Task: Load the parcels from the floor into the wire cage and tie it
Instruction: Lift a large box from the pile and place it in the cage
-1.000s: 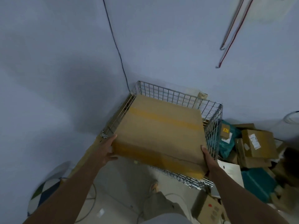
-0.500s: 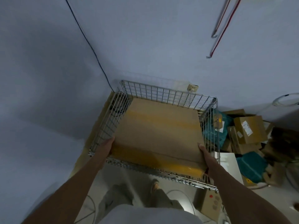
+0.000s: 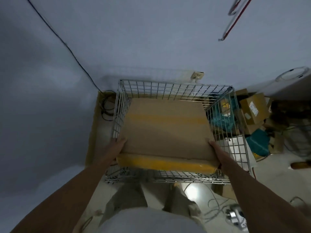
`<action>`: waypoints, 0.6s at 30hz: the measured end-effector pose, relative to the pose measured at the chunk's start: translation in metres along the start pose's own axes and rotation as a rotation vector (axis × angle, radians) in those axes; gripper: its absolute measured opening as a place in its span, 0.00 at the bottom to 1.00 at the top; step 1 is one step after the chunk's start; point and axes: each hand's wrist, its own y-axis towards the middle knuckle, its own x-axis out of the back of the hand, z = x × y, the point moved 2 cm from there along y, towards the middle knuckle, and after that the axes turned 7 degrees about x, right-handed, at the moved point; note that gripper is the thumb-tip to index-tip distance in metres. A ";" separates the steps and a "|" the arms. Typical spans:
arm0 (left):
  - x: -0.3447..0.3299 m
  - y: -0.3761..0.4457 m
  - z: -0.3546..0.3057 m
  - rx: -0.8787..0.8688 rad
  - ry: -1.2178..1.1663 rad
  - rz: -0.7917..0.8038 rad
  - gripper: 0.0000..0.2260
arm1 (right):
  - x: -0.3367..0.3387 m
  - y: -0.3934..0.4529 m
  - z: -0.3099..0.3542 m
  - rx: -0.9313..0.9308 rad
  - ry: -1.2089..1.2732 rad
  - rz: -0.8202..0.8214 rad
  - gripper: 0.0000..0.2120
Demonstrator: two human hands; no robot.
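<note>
In a dim corner by a pale wall, a wire cage takes a large flat cardboard parcel, left hand and right hand gripping opposite edges to keep it level inside, more parcels piled on the floor beside.

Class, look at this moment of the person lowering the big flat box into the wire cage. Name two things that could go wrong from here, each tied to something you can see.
1. The cardboard box nearly fills the wire cage; the left hand and right hand hold its side edges, so fingers could get pinched against the wire walls.
2. The box is tilted, near edge higher; it might jam on the mesh.
</note>
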 end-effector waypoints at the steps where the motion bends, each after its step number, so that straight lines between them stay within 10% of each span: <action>1: 0.005 0.017 -0.001 0.007 0.034 -0.002 0.37 | -0.012 -0.007 0.003 0.007 0.013 -0.039 0.57; 18: -0.063 0.212 0.046 0.020 -0.244 -0.134 0.21 | -0.105 0.160 -0.038 -0.014 -0.049 -0.121 0.41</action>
